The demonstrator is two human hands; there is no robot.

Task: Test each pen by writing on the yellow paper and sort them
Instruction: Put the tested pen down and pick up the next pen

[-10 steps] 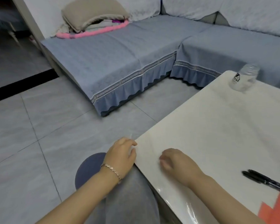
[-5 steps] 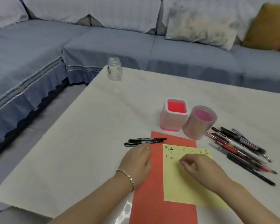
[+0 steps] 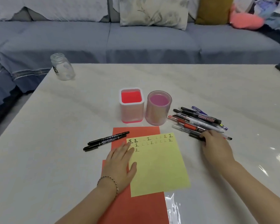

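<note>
A: Right grip first?

B: Right hand (image 3: 217, 147) lies on the near end of the pen pile (image 3: 199, 120), fingers curled down over a dark barrel. Cannot tell whether the grip has closed on a pen; the fingers hide it.

A: Left?

B: Left hand (image 3: 120, 164) is flat with the grip apart and fingers straight. The palm is on the red sheet (image 3: 144, 210), and the fingertips press the left edge of the yellow paper (image 3: 158, 165).

A: Paper position and condition?

B: It is matte and rectangular, lying skewed on the red sheet toward the near edge of the surface (image 3: 55, 143). Rows of small inked marks run along its top.

A: Surroundings?

B: Two slim black markers (image 3: 107, 140) lie side by side, with their tips on the red sheet's far left corner. Behind the sheet stand a square pink holder (image 3: 131, 105) and a round translucent holder (image 3: 158, 109), just beside each other. A clear glass jar (image 3: 62, 67) stands at the far left corner. The surface is pale and glossy under plastic film.

A: Change from half a second ago?

B: The right hand has left the yellow paper for the pile. The left hand is still on the red sheet.
</note>
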